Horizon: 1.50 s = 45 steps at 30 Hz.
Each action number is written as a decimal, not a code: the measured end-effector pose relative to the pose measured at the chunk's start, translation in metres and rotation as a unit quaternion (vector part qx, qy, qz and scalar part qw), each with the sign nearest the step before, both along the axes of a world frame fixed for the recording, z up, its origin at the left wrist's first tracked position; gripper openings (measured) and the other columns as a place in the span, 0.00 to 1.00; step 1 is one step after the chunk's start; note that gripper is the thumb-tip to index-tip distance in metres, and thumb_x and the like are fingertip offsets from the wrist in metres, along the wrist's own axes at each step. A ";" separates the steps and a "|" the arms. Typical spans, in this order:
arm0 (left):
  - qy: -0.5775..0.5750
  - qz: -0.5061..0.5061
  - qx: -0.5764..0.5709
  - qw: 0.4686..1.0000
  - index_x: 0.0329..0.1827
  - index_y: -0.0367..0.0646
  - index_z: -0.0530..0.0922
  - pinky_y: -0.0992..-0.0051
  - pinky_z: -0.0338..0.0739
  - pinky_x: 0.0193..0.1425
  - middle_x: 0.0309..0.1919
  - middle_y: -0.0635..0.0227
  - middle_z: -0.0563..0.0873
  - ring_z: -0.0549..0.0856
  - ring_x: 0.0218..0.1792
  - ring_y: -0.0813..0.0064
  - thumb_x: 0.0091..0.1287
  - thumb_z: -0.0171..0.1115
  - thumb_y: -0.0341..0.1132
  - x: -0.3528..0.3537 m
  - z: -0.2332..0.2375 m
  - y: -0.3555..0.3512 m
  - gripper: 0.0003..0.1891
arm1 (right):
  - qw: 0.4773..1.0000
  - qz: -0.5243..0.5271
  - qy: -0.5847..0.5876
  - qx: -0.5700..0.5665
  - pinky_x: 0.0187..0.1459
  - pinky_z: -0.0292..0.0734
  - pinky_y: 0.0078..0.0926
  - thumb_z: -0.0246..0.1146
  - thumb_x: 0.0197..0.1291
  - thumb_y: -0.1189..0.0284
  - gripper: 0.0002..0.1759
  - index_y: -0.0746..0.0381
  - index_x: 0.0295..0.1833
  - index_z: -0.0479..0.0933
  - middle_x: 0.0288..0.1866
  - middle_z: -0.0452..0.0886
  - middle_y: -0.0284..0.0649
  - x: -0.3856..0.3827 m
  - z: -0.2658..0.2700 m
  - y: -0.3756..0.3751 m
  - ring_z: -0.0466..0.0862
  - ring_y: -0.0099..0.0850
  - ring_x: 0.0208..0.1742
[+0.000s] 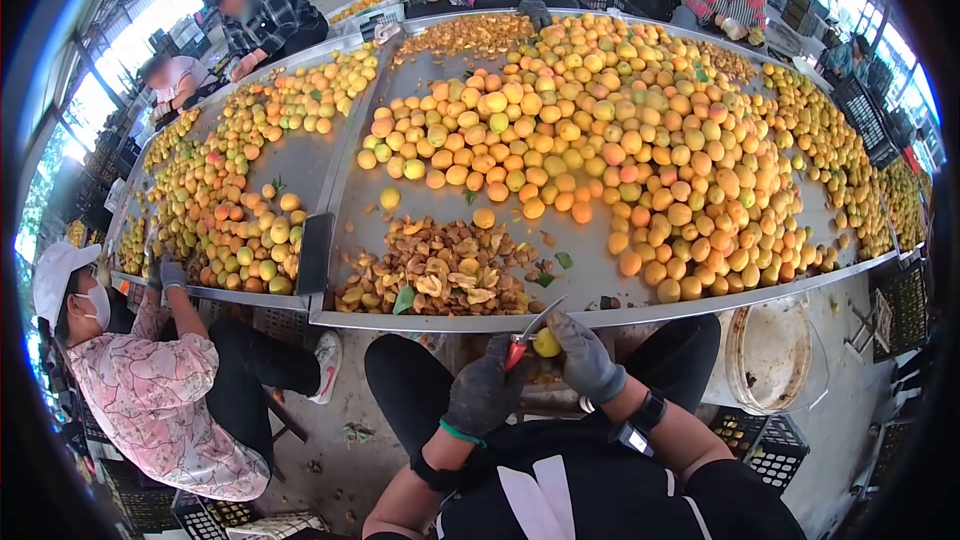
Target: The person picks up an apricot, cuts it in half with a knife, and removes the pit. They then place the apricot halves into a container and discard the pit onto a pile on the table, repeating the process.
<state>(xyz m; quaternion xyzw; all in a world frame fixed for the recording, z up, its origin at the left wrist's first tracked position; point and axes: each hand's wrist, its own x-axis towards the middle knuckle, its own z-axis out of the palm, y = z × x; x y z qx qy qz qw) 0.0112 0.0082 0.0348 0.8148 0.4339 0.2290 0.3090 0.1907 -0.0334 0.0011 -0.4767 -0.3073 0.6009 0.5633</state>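
Note:
My left hand [483,390], in a dark grey glove with a green cuff edge, is closed around the red handle of a small knife [541,319]. The blade points up and to the right, just over the table's near edge. A yellow-green apricot [547,343] is pinched in the fingers of my gloved right hand [590,360], right beside the blade. Both hands are close together above my lap. Beyond them, on the metal table [440,323], lies a heap of split apricot halves [435,270], with a green leaf on it.
A big pile of whole apricots [690,180] covers much of the table. A raised divider [316,252] separates the left section. One co-worker [160,370] sits at my left; others sit along the far side. A white bucket [768,355] and black crates [765,445] stand at my right.

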 end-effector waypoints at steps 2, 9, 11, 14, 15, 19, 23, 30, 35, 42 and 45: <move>0.002 -0.004 0.016 1.000 0.62 0.40 0.71 0.54 0.78 0.32 0.28 0.49 0.84 0.85 0.30 0.48 0.64 0.64 0.45 0.000 -0.002 -0.003 0.27 | 1.000 -0.014 0.020 -0.010 0.57 0.72 0.21 0.50 0.74 0.62 0.21 0.66 0.63 0.71 0.52 0.78 0.35 -0.005 0.007 0.000 0.76 0.21 0.53; -0.011 0.004 0.006 1.000 0.54 0.40 0.73 0.52 0.76 0.26 0.23 0.49 0.82 0.83 0.26 0.46 0.65 0.63 0.47 0.001 0.004 -0.009 0.22 | 0.998 -0.032 0.062 -0.004 0.50 0.74 0.18 0.51 0.74 0.64 0.18 0.65 0.60 0.72 0.48 0.78 0.33 -0.012 0.019 0.000 0.76 0.19 0.49; -0.009 0.009 -0.007 1.000 0.52 0.41 0.74 0.52 0.76 0.26 0.23 0.48 0.82 0.83 0.26 0.46 0.66 0.63 0.47 0.001 0.005 -0.010 0.21 | 0.996 -0.059 0.064 0.014 0.49 0.74 0.16 0.51 0.74 0.64 0.17 0.65 0.58 0.73 0.47 0.77 0.32 -0.019 0.020 0.001 0.76 0.18 0.47; -0.028 0.021 0.022 0.999 0.49 0.43 0.73 0.51 0.75 0.27 0.24 0.48 0.83 0.83 0.27 0.44 0.66 0.63 0.47 0.002 0.000 -0.011 0.19 | 0.994 -0.103 0.040 0.004 0.45 0.73 0.14 0.52 0.74 0.64 0.16 0.63 0.57 0.73 0.44 0.77 0.30 -0.027 0.023 0.005 0.75 0.16 0.43; -0.037 0.022 -0.003 0.999 0.49 0.43 0.73 0.50 0.75 0.28 0.25 0.48 0.83 0.83 0.28 0.44 0.66 0.63 0.47 0.003 0.000 -0.011 0.18 | 0.992 -0.115 0.049 0.004 0.43 0.73 0.13 0.52 0.74 0.64 0.16 0.63 0.56 0.73 0.43 0.77 0.29 -0.030 0.023 0.006 0.75 0.15 0.42; -0.055 0.028 -0.076 0.995 0.49 0.43 0.73 0.49 0.74 0.29 0.26 0.46 0.83 0.83 0.30 0.42 0.66 0.62 0.47 0.005 -0.008 -0.011 0.18 | 0.994 -0.095 0.026 0.041 0.48 0.74 0.16 0.47 0.76 0.64 0.20 0.66 0.64 0.69 0.45 0.79 0.33 -0.028 0.012 0.008 0.78 0.19 0.44; -0.056 0.029 -0.100 0.993 0.50 0.42 0.73 0.50 0.75 0.30 0.27 0.45 0.83 0.83 0.31 0.42 0.66 0.62 0.47 0.006 -0.009 -0.013 0.19 | 0.993 -0.108 0.016 0.033 0.51 0.73 0.16 0.47 0.76 0.65 0.21 0.67 0.64 0.69 0.46 0.79 0.33 -0.029 0.011 0.006 0.78 0.19 0.45; -0.006 0.052 -0.099 0.994 0.49 0.38 0.76 0.51 0.76 0.31 0.27 0.46 0.83 0.83 0.31 0.44 0.65 0.63 0.44 0.009 -0.007 -0.015 0.19 | 0.983 -0.163 -0.064 0.062 0.46 0.73 0.17 0.49 0.75 0.66 0.16 0.65 0.57 0.71 0.44 0.77 0.32 -0.042 0.019 0.002 0.75 0.18 0.43; 0.009 0.039 -0.002 0.999 0.46 0.41 0.73 0.52 0.76 0.28 0.23 0.50 0.82 0.83 0.28 0.44 0.68 0.60 0.43 0.011 -0.016 -0.017 0.15 | 0.986 -0.153 -0.048 0.050 0.46 0.70 0.17 0.49 0.75 0.67 0.12 0.64 0.48 0.74 0.40 0.76 0.31 -0.043 0.036 -0.002 0.72 0.18 0.42; 0.061 -0.011 -0.010 0.998 0.51 0.41 0.74 0.53 0.75 0.27 0.23 0.50 0.82 0.84 0.28 0.48 0.66 0.61 0.40 0.007 -0.019 0.002 0.15 | 0.996 -0.024 -0.079 -0.012 0.38 0.71 0.16 0.47 0.75 0.66 0.13 0.62 0.48 0.74 0.36 0.75 0.33 -0.016 0.043 0.012 0.73 0.18 0.37; 0.011 -0.016 -0.075 0.997 0.49 0.42 0.73 0.55 0.78 0.33 0.27 0.48 0.83 0.85 0.32 0.48 0.67 0.60 0.40 0.012 -0.023 0.007 0.13 | 0.991 0.089 -0.044 -0.085 0.39 0.71 0.15 0.44 0.76 0.66 0.15 0.63 0.48 0.74 0.37 0.74 0.33 -0.004 0.032 0.017 0.74 0.18 0.38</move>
